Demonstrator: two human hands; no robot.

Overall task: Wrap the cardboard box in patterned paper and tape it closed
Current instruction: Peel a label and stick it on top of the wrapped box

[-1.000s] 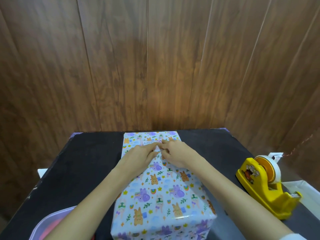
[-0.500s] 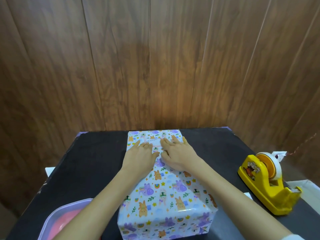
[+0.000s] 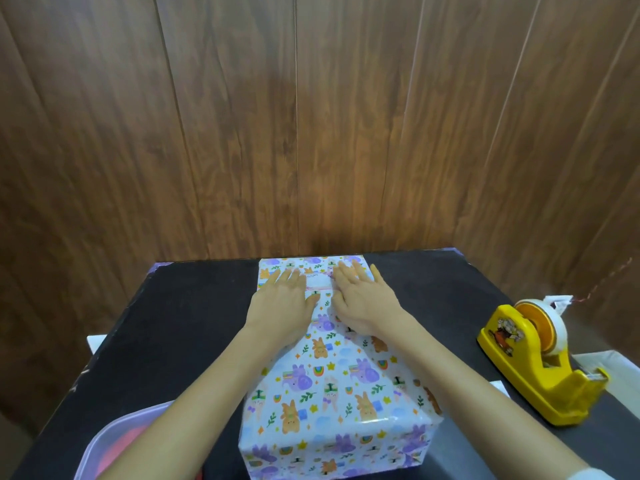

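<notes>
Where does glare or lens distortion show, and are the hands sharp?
Head view: the wall planks fan outward toward the edges, wide-angle distortion; a glare streak lies on the wrapped box along its near top edge; the left hand and right hand, flat on the paper, look sharp.

A black surface (image 3: 190,323) carries a paper-wrapped box (image 3: 339,393), which lies lengthwise along its middle and reaches the far edge. A yellow tape dispenser (image 3: 530,368) stands well to the right of the box. A translucent tub (image 3: 104,441) sits to the box's left, at the near edge.

Both hands (image 3: 282,304) (image 3: 360,303) flat, fingers outstretched
</notes>
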